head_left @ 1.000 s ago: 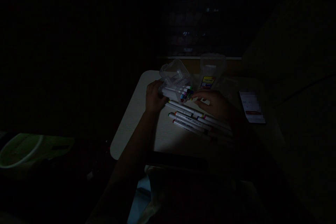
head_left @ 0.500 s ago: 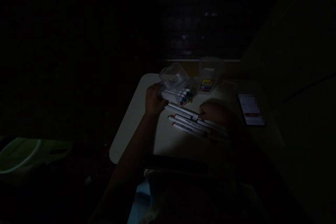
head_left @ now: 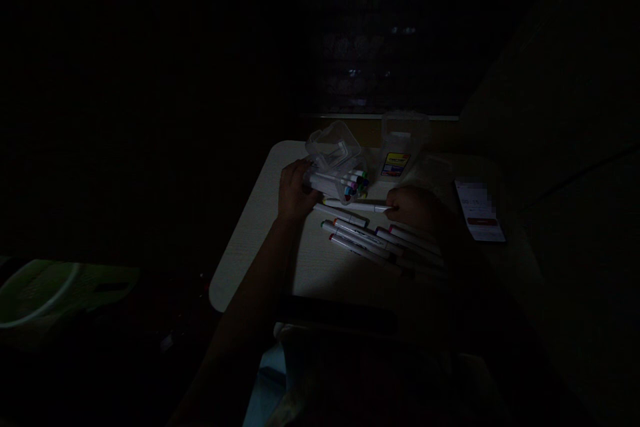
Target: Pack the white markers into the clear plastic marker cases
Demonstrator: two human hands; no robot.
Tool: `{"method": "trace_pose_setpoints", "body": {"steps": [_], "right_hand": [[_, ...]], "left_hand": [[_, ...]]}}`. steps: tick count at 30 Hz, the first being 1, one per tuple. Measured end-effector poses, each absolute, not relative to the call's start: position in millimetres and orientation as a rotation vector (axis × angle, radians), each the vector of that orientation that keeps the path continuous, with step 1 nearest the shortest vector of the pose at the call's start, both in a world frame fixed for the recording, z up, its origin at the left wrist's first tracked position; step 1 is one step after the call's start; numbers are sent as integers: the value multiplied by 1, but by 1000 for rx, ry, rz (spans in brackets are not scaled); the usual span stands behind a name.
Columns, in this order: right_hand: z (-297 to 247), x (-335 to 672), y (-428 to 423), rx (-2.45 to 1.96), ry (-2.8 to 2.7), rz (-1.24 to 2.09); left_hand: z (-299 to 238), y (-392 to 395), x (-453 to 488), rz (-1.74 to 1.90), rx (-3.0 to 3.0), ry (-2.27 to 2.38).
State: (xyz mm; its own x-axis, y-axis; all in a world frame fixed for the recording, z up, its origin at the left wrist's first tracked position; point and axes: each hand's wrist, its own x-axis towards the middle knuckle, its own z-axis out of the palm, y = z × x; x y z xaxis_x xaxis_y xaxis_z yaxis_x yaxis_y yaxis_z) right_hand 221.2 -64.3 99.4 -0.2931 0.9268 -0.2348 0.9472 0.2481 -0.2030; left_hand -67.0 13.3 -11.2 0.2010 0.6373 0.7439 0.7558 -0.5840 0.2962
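On the pale table (head_left: 250,233), a clear case (head_left: 324,183) of markers (head_left: 353,183) is gripped by the left hand (head_left: 294,193), while a yellow-tipped marker (head_left: 357,205), near loose markers (head_left: 367,235), is pinched at one end by the right hand (head_left: 414,207).

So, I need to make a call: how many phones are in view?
1: the lit phone, lying on the table to the right of the right grip. Dark areas may hide others.

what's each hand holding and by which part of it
The right hand holds a white marker by the end opposite its yellow tip. The left hand holds the clear box by its end on the left of the view.
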Motion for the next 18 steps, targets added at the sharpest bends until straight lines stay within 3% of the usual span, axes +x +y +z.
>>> {"method": "trace_pose_setpoints", "body": {"steps": [18], "right_hand": [[136, 235, -84, 2098, 3211, -342]], "left_hand": [[-9, 12, -67, -1312, -2340, -1392]]}}
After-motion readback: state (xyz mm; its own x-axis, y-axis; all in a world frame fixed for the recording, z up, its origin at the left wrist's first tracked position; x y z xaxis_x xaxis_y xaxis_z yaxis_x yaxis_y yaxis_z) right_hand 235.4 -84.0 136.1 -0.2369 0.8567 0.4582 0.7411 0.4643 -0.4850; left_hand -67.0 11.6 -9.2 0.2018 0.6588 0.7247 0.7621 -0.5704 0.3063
